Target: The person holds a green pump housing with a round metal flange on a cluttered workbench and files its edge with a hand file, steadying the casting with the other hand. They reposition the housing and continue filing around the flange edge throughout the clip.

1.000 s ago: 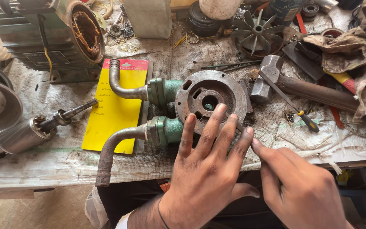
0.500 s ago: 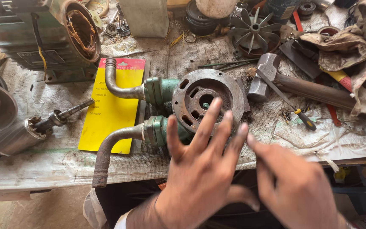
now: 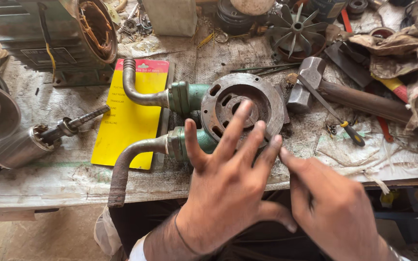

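A green pump body with a round rusty face plate [image 3: 266, 99] lies on the bench, two bent pipes [image 3: 136, 92] running off its left side. My left hand [image 3: 231, 181] is spread flat, fingers apart, its fingertips over the lower part of the face plate. My right hand [image 3: 332, 208] sits just to its right, its fingertips pressed against the little-finger side of my left hand. Neither hand holds anything that I can see.
A yellow card [image 3: 126, 125] lies under the pipes. A motor rotor with its shaft [image 3: 35, 142] is at the left, a wound stator housing [image 3: 64, 34] at the back left. A hammer [image 3: 344, 96], a small screwdriver [image 3: 342, 123], a fan impeller [image 3: 296, 26] and rags [image 3: 402, 50] crowd the right.
Both hands have shifted slightly to the right and nearer to me over the face plate; the view has tilted a little. The pump has not moved.
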### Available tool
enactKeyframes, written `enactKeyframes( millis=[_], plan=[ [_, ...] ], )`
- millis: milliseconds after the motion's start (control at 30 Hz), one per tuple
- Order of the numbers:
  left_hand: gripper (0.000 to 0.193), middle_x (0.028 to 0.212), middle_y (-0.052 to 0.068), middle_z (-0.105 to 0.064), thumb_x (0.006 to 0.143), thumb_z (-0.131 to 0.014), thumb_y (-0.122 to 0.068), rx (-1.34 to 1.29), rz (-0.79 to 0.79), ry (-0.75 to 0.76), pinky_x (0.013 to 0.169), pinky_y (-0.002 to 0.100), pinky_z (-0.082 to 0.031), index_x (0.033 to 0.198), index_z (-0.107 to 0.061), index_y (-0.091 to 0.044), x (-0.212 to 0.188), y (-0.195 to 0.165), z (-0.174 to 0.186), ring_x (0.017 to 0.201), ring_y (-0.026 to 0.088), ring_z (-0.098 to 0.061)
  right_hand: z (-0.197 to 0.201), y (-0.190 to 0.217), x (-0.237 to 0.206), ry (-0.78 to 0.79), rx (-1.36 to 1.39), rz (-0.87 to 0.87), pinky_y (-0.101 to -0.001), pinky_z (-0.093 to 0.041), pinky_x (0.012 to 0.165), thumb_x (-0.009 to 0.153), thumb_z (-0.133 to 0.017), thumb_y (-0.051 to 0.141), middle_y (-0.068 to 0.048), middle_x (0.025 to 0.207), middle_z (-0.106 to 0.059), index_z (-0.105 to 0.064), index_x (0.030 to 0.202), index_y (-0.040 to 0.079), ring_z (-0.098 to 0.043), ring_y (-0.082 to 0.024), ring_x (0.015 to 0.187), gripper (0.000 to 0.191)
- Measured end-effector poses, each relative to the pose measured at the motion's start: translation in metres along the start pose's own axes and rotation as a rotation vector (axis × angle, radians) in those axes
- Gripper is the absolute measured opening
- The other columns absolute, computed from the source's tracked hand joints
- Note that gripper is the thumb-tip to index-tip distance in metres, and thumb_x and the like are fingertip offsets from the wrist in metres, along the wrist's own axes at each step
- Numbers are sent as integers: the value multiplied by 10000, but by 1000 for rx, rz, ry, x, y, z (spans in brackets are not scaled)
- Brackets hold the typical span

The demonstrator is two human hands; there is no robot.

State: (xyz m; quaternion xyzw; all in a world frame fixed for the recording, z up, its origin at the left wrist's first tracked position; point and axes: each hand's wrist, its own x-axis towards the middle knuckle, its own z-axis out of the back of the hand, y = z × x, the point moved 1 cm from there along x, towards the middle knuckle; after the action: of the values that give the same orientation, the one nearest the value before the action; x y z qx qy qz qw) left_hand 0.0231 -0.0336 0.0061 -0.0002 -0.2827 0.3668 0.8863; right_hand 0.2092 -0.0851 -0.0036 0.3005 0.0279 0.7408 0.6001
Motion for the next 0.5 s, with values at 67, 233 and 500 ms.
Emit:
enactKeyframes(
  millis=[67, 233, 500],
  plan=[
    [1075, 1464, 124, -613, 599, -657, -887, 9, -26, 1, 1149, 738, 176, 1333, -723, -104, 1, 1, 1, 1595, 327, -322, 0, 1, 2, 23, -18, 4, -421, -556, 639, 794, -674, -39, -145, 858, -702, -682, 1207, 41, -718, -312, 740, 420],
    [1033, 1485, 101, -611, 626, -668, -863, 24, -16, -31, 1170, 733, 174, 1356, -728, -134, 4, 4, 4, 1606, 338, -307, 3, 12, 14, -8, -11, -6, -421, -549, 648, 827, -667, -48, -152, 871, -705, -693, 1207, 45, -712, -315, 746, 392],
    [1033, 1516, 94, -610, 640, -673, -847, 14, 24, -57, 1183, 728, 166, 1396, -710, -144, 3, -2, -1, 1613, 318, -316, 7, 10, 16, -25, -14, -38, -402, -558, 645, 837, -671, -41, -149, 865, -706, -715, 1188, 58, -716, -305, 731, 368]
  ],
)
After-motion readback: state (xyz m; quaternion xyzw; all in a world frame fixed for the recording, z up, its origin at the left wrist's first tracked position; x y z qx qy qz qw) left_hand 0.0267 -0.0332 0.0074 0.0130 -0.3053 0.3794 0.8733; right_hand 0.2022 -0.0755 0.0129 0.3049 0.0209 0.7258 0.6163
